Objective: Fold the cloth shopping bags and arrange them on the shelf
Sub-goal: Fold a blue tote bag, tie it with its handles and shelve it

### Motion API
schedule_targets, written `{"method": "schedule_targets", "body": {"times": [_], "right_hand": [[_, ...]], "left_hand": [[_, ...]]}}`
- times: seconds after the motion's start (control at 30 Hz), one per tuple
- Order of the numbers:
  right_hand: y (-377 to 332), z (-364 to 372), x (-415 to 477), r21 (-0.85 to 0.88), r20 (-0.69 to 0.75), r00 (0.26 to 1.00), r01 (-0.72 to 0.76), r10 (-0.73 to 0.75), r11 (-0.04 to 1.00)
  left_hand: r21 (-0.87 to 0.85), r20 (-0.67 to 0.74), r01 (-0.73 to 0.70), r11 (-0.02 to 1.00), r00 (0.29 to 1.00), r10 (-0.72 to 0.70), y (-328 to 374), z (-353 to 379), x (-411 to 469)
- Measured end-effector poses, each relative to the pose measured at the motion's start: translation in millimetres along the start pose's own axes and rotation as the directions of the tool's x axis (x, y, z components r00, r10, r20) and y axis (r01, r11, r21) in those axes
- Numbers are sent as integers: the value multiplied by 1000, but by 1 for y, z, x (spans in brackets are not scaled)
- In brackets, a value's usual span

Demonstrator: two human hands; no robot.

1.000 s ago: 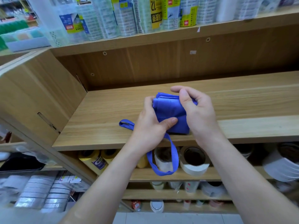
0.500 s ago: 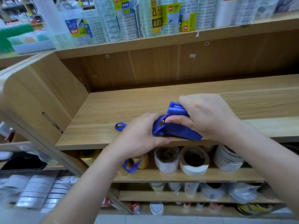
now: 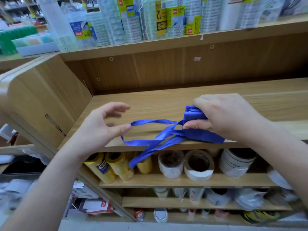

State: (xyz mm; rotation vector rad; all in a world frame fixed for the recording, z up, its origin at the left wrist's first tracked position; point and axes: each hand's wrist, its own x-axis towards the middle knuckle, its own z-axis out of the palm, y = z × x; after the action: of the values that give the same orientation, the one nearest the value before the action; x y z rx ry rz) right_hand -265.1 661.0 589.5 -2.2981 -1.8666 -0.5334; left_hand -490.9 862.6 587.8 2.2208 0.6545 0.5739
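The left hand (image 3: pixel 98 129) hovers over the light wooden shelf board (image 3: pixel 150 104) with its fingers spread and loose. Only the thumb tip meets the looped end of one long blue fabric handle (image 3: pixel 155 121), and nothing is pinched. To its right, the blue cloth shopping bag (image 3: pixel 194 114) is a tight folded bundle at the board's front edge. The right hand (image 3: pixel 228 117) is clamped round it, thumb underneath and fingers over the top.

The handles look like the weak point. A second blue handle (image 3: pixel 141 157) dangles over the front edge, and its weight could drag the bundle off or pull the folds loose if the right hand eases its grip. The loop at the left thumb is barely held and may slip away before it can be tucked or wound. Part of the bag also overhangs the edge, so the fold could spring open.

The wooden side panel (image 3: pixel 46 90) closes off the far left. Below the board, yellow rolls (image 3: pixel 116 165) sit right behind the dangling handle and could snag it. White tape rolls (image 3: pixel 198 165) lie further right. Wrapped packages (image 3: pixel 160 19) line the shelf above, well clear of the hands.
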Motion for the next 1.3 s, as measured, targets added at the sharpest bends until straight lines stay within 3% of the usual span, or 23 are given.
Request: {"method": "schedule_targets", "body": {"times": [0.07,0.13,0.17,0.23,0.3,0.37,0.4,0.47,0.53,0.6,0.7,0.83,0.9,0.97,1.0,1.1,1.2,1.3], "right_hand": [[2,-2,3,22,28,999,-46,45,999],[1,-2,5,104,31,997,-74,72,992],[1,-1,5,153,34,996,-83,79,985],[1,3,5,239,53,994,-110,101,965],[4,7,2,344,101,985,-170,143,924],[10,10,-1,482,165,968,-247,189,840],[15,11,-2,537,184,962,-272,204,799],[24,12,-5,614,211,951,-310,227,726],[35,15,-8,638,246,938,-346,244,687],[42,17,-11,658,286,925,-379,249,651],[42,22,-14,732,334,915,-402,225,550],[25,23,-10,805,310,938,-345,153,482],[18,17,-8,811,269,950,-314,161,494],[14,6,-9,783,225,962,-274,157,559],[11,0,-11,729,191,972,-232,134,644],[-4,-15,-15,386,115,993,-21,-25,922],[-16,-19,-12,209,154,984,54,-88,976],[-14,-15,-8,317,233,970,-12,-65,948]], "left_hand": [[161,-154,-336,928,920,360,24,14,-11],[358,-46,-541,761,804,593,43,43,-22],[489,61,-563,666,784,618,47,60,-25],[679,170,-505,533,814,555,46,82,-27],[740,163,-455,494,835,525,41,88,-22],[711,167,-500,495,803,572,34,84,-18],[670,206,-536,513,798,566,29,79,-16],[491,286,-571,658,819,497,23,67,-15],[267,322,-492,829,856,404,16,51,-13],[-84,408,-352,932,841,354,14,31,-12],[-529,376,-229,817,800,468,21,7,-11],[-792,217,-151,592,837,503,31,12,-4],[-880,221,-34,474,854,472,36,20,1],[-904,288,100,417,861,419,36,24,6],[-889,334,147,433,856,395,37,25,9],[-822,433,212,528,835,339,41,29,13],[-825,435,186,534,813,388,52,35,15],[-877,376,166,450,821,430,58,41,15]]}}
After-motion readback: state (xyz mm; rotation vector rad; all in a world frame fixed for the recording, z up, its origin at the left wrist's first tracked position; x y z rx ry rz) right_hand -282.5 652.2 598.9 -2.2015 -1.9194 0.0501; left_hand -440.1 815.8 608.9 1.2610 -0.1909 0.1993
